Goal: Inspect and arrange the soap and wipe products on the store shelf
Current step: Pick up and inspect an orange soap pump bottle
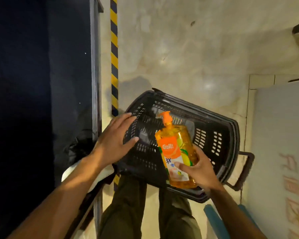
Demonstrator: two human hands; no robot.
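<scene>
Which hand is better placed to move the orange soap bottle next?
Probably the right hand: its fingers and thumb grip the orange soap bottle above the black basket. The left hand is open, holding nothing, over the basket's rim.

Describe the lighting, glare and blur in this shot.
Head view: the shelf at left is nearly black; the floor shows glare spots; the orange hand-soap pump bottle in the right hand is well lit and sharp; the pink lettering at the right edge is smeared.
</scene>
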